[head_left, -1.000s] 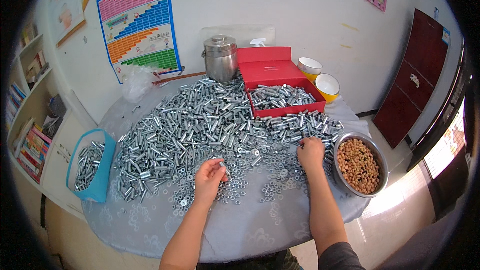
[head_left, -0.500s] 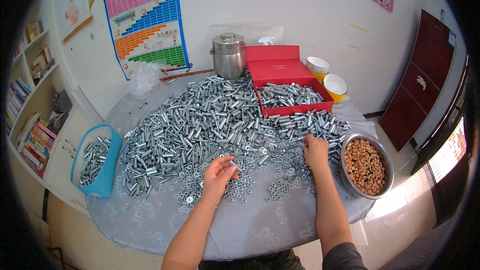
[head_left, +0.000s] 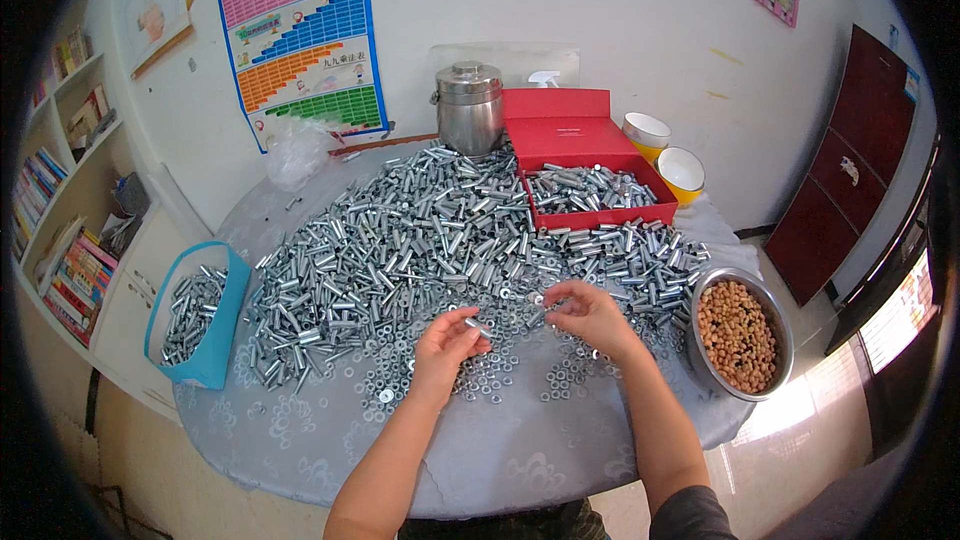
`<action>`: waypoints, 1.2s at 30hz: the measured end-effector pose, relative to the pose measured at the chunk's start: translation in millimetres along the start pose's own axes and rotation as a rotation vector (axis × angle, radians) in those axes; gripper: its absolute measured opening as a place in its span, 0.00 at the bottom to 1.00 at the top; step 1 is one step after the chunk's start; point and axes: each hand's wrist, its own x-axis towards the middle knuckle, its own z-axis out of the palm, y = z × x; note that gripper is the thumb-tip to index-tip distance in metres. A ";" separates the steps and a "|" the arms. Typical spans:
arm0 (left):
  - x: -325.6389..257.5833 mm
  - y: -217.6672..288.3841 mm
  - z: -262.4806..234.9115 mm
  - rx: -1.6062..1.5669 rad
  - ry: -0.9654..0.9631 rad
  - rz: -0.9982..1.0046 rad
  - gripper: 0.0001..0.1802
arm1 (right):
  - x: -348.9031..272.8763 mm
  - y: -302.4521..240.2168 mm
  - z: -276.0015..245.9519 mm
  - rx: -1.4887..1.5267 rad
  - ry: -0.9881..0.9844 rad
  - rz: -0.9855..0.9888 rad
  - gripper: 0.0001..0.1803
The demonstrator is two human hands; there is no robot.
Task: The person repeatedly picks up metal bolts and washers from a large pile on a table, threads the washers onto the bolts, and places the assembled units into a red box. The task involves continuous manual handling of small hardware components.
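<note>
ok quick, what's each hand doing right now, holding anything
Left hand: fingers pinched on a small metal sleeve above the washers.
Right hand: fingers closed on another metal piece; what kind cannot be told.

Both arms come up from the bottom edge and lean in toward each other. The left arm is bare. The left hand (head_left: 447, 338) has its back up and its fingers curled, with the tips pinched close. The right arm has a dark sleeve near the bottom edge. The right hand (head_left: 588, 315) sits a little higher, fingers bent and pointing left toward the other hand. The 2 hands are near each other but do not touch.
</note>
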 end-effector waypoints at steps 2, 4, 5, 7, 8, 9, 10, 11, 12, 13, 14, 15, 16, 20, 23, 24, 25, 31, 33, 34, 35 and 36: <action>-0.5 1.8 1.4 -0.035 0.002 -0.021 0.14 | -2.1 -4.5 12.6 0.063 -0.113 0.016 0.16; -0.8 2.7 1.4 -0.073 0.010 -0.049 0.13 | -3.1 -4.4 23.3 0.122 -0.179 -0.006 0.14; -0.9 2.4 1.4 -0.090 0.010 -0.056 0.13 | -3.3 -4.1 26.4 0.130 -0.187 -0.006 0.14; -0.6 1.0 1.5 -0.126 0.010 -0.072 0.12 | -3.5 -3.6 30.7 0.147 -0.204 -0.005 0.14; -0.6 0.7 1.9 -0.128 0.002 -0.086 0.12 | -3.5 -2.9 32.2 0.138 -0.196 -0.013 0.14; -0.6 0.3 2.2 -0.131 -0.007 -0.100 0.11 | -3.2 -1.8 33.3 0.129 -0.188 -0.022 0.14; -0.6 -0.1 2.5 -0.133 -0.016 -0.114 0.11 | -3.0 -0.9 34.0 0.120 -0.179 -0.031 0.14; -0.8 -0.4 2.4 -0.139 -0.022 -0.114 0.10 | -2.7 -0.2 34.6 0.113 -0.171 -0.030 0.14; -1.0 -0.6 2.3 -0.145 -0.029 -0.115 0.10 | -2.5 0.5 35.1 0.105 -0.163 -0.030 0.15; -1.3 -1.0 2.2 -0.151 -0.035 -0.115 0.09 | -2.2 1.3 35.7 0.098 -0.155 -0.030 0.15; -1.4 -2.3 2.0 -0.108 -0.051 -0.117 0.09 | -2.2 2.2 36.8 0.114 -0.127 -0.048 0.15; -1.4 -4.6 1.8 -0.065 -0.066 -0.119 0.09 | -2.1 3.5 38.3 0.129 -0.100 -0.067 0.16; -1.9 -6.3 2.0 -0.023 -0.082 -0.121 0.09 | -1.9 4.2 39.5 0.145 -0.073 -0.086 0.16; -5.9 -8.7 7.1 0.186 -0.184 -0.006 0.12 | -1.3 5.6 42.9 0.260 -0.042 -0.086 0.16; -10.9 -4.6 16.4 0.209 -0.177 0.036 0.15 | -4.2 3.4 48.8 0.169 -0.048 -0.167 0.11; -11.7 -2.4 17.5 0.212 -0.170 0.043 0.17 | -6.9 -2.0 50.1 0.036 -0.036 -0.179 0.09; -11.8 0.0 18.6 0.214 -0.163 0.050 0.18 | -7.8 -5.0 50.3 -0.098 -0.024 -0.190 0.07; -8.1 3.0 12.2 0.105 -0.047 0.136 0.22 | -3.2 -10.2 15.6 -0.488 0.300 -0.107 0.09; -5.7 0.9 10.0 0.117 -0.025 0.150 0.20 | -5.3 -5.0 2.4 -0.632 0.221 -0.039 0.09; -6.0 1.4 10.6 0.109 -0.013 0.134 0.18 | -6.0 -1.5 -1.8 -0.675 0.173 -0.020 0.09; -6.5 2.4 11.1 0.102 0.001 0.118 0.17 | -6.9 0.6 -5.0 -0.718 0.123 -0.001 0.10; -6.8 3.3 11.4 0.094 0.014 0.101 0.16 | -8.4 0.2 -7.4 -0.752 0.082 0.008 0.10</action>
